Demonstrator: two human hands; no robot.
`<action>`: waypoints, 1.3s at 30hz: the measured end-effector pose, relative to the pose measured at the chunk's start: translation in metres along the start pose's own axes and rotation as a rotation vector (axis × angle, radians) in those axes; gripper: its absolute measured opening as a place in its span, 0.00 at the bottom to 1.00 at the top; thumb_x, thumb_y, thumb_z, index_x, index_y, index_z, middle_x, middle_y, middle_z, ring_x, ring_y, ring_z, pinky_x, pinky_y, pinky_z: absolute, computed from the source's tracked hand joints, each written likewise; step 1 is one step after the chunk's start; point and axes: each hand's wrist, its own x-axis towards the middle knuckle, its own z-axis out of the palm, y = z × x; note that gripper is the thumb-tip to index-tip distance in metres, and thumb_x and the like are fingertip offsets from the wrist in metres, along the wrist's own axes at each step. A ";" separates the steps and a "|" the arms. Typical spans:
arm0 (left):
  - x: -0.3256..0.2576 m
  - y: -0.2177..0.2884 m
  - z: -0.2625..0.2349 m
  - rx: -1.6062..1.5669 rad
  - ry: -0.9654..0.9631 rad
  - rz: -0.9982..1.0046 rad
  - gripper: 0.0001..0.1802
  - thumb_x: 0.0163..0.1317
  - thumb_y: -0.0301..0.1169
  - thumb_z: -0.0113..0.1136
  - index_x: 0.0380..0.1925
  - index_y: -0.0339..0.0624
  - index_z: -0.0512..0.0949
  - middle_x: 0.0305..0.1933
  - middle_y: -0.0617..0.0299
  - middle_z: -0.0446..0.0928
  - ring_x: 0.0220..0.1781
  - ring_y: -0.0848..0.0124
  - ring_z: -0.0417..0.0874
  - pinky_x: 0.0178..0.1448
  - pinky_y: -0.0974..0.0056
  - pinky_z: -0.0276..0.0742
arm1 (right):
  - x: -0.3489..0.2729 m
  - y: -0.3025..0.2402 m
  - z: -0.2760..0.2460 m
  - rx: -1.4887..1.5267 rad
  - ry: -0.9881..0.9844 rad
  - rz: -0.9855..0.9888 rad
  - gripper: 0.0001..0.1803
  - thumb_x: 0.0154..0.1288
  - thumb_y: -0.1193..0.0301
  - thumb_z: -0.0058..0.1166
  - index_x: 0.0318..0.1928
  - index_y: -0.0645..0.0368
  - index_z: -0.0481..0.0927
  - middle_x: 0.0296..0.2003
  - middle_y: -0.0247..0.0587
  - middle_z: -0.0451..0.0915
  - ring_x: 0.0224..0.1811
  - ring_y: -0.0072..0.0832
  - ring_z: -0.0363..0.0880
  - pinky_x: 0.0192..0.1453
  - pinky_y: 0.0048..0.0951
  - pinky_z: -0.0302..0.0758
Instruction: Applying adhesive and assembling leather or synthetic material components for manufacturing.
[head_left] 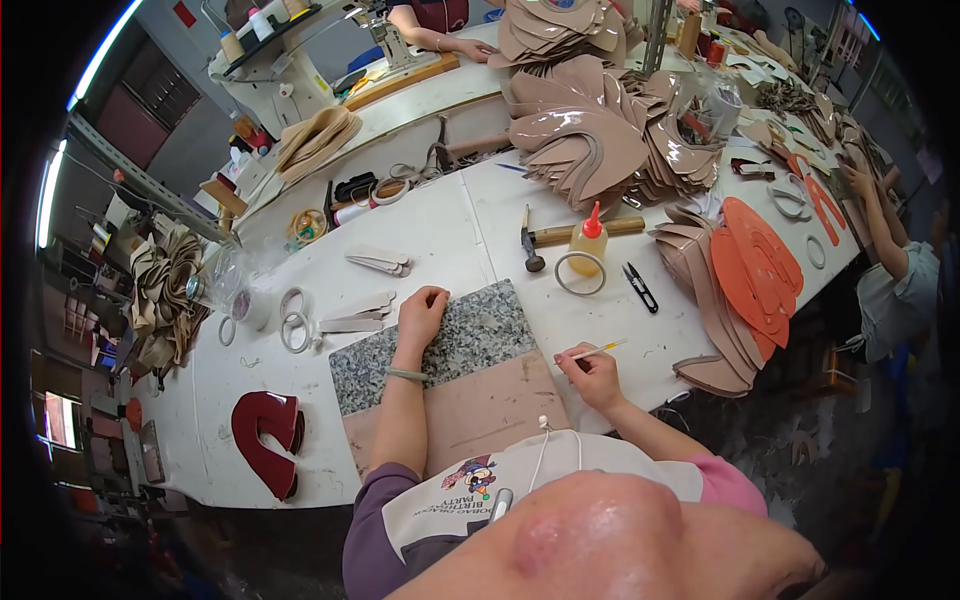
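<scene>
My left hand [423, 313] rests with curled fingers at the far left part of a speckled grey stone slab [470, 330]. Nothing sticks out of its fingers. My right hand [592, 377] is closed in a pinch around a thin yellow-and-white pen-like stick [606, 348], just right of the slab. Its tip points right, over the white table [480, 225]. A flat pinkish-brown board [480, 405] covers the near part of the slab, below my forearms. Left of it lies a stack of dark red curved pieces [262, 440].
Beyond the slab are a hammer [590, 231], a red-tipped glue bottle [588, 245], a tape ring [580, 273] and black thread snips [640, 288]. Brown cut pieces [590, 130] pile up behind; orange ones [750, 265] lie right. A co-worker's arm [440, 40] reaches in at the back.
</scene>
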 end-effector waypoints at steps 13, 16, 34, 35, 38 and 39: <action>0.000 -0.005 0.004 0.145 0.070 0.226 0.11 0.61 0.32 0.58 0.38 0.37 0.82 0.37 0.59 0.81 0.35 0.69 0.77 0.39 0.68 0.73 | -0.001 -0.003 0.002 -0.047 0.001 -0.052 0.03 0.59 0.75 0.60 0.30 0.62 0.84 0.26 0.33 0.78 0.22 0.19 0.67 0.26 0.18 0.64; 0.001 -0.023 0.008 0.163 0.139 0.458 0.12 0.62 0.32 0.58 0.41 0.37 0.82 0.44 0.56 0.79 0.41 0.65 0.78 0.42 0.67 0.75 | -0.005 -0.001 0.003 0.030 -0.027 0.003 0.04 0.63 0.74 0.57 0.35 0.62 0.83 0.24 0.33 0.77 0.20 0.18 0.67 0.25 0.17 0.64; -0.006 0.012 0.004 0.020 -0.104 0.185 0.15 0.64 0.35 0.58 0.46 0.39 0.81 0.41 0.53 0.80 0.38 0.66 0.79 0.43 0.69 0.74 | 0.077 -0.013 -0.310 -1.017 0.777 0.019 0.22 0.55 0.61 0.67 0.47 0.52 0.74 0.40 0.33 0.78 0.43 0.30 0.77 0.49 0.31 0.72; -0.005 0.013 0.005 0.023 -0.104 0.191 0.15 0.65 0.35 0.58 0.46 0.39 0.81 0.42 0.53 0.80 0.39 0.66 0.79 0.44 0.69 0.74 | 0.082 -0.009 -0.323 -1.159 0.700 0.112 0.25 0.53 0.57 0.69 0.46 0.53 0.73 0.42 0.34 0.77 0.44 0.31 0.77 0.49 0.32 0.73; -0.009 0.008 0.002 0.050 -0.083 0.202 0.15 0.65 0.35 0.58 0.47 0.39 0.81 0.42 0.54 0.80 0.40 0.66 0.79 0.44 0.68 0.75 | 0.099 -0.009 -0.332 -1.070 0.562 0.263 0.26 0.52 0.59 0.70 0.46 0.54 0.73 0.42 0.35 0.77 0.45 0.31 0.77 0.49 0.31 0.73; -0.010 0.006 0.001 0.064 -0.075 0.209 0.15 0.65 0.35 0.58 0.47 0.39 0.81 0.41 0.54 0.80 0.40 0.66 0.79 0.44 0.68 0.75 | 0.103 -0.008 -0.334 -1.023 0.494 0.338 0.26 0.51 0.60 0.70 0.47 0.54 0.73 0.43 0.35 0.77 0.45 0.30 0.76 0.49 0.30 0.73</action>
